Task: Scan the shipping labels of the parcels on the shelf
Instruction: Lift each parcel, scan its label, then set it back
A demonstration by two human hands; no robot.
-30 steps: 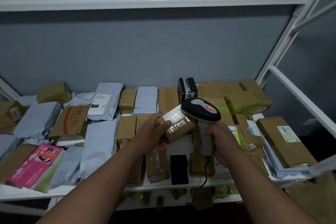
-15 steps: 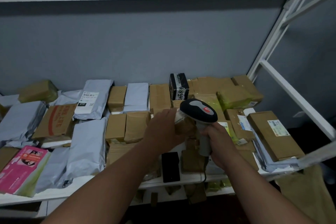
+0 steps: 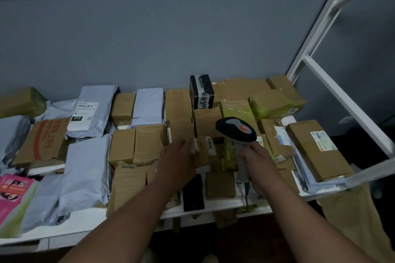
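A white shelf (image 3: 89, 223) carries many cardboard boxes and grey mailer bags. My right hand (image 3: 257, 165) grips the handle of a grey barcode scanner (image 3: 236, 129), its dark head raised over the middle parcels. My left hand (image 3: 176, 161) lies with straight fingers against a small taped brown parcel (image 3: 203, 151) marked "3004", which sits down among the other boxes. A grey mailer (image 3: 89, 113) with a white label marked "010" lies at the back left. A long brown box (image 3: 316, 149) with a white label lies at the right end.
A black box (image 3: 202, 91) stands upright at the back centre. A flat black item (image 3: 193, 193) lies at the shelf's front edge. A pink package (image 3: 12, 194) sits at the front left. White frame posts (image 3: 342, 100) rise on the right, a grey wall behind.
My left hand has lowered the small taped parcel from in front of the scanner down onto the pile and its fingers have straightened. The view has tilted downward and shifted right.
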